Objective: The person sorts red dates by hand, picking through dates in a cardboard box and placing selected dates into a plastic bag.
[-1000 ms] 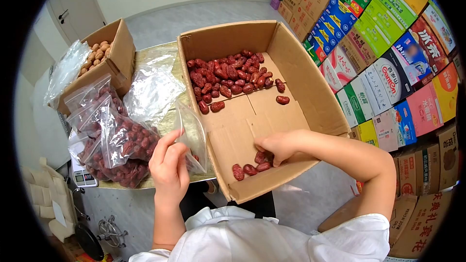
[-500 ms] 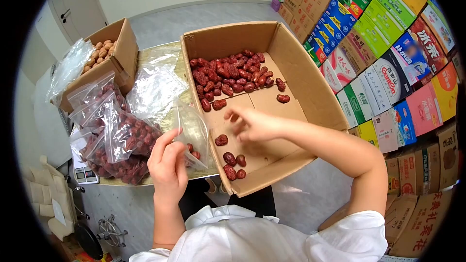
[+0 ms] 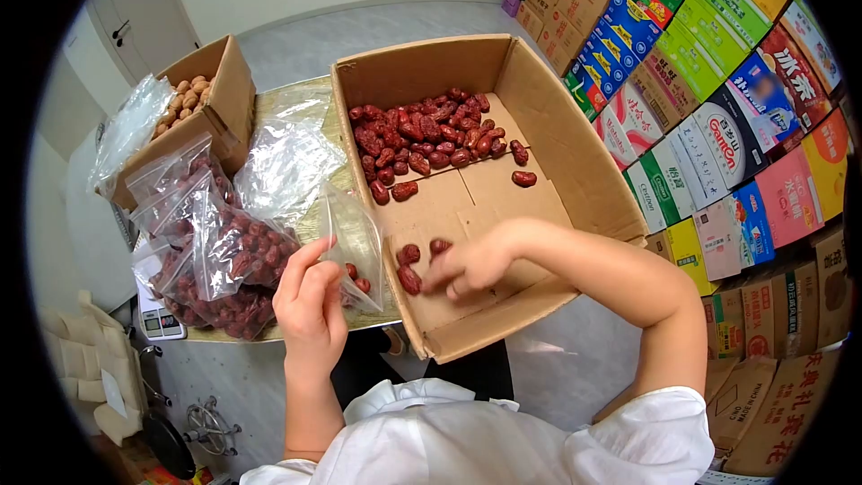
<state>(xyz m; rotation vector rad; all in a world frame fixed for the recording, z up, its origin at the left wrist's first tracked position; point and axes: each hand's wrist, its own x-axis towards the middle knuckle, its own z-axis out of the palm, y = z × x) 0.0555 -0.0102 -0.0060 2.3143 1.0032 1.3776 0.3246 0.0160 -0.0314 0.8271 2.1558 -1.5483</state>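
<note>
My left hand (image 3: 310,301) pinches the edge of a clear zip bag (image 3: 364,229), which stands partly open with a few dried red dates (image 3: 357,280) at its bottom. Inside a cardboard box (image 3: 494,328), my right hand (image 3: 476,265) is low over the floor at the near left. Motion smears its fingertips, so I cannot tell whether they grip anything. Three loose dates (image 3: 409,268) show beside those fingers. A pile of dates (image 3: 422,135) fills the far left of the box, and two lie apart to its right.
Filled zip bags of dates (image 3: 224,251) are heaped left of the box, partly over a white scale (image 3: 162,323). Empty clear bags (image 3: 287,162) lie behind them. A smaller carton (image 3: 229,108) holds walnuts (image 3: 190,94). Stacked drink cartons (image 3: 709,144) stand at the right.
My right hand has moved down towards the box's near side. The loose dates in the near left corner have shifted away from the near edge. My left hand has stayed put with the bag.
</note>
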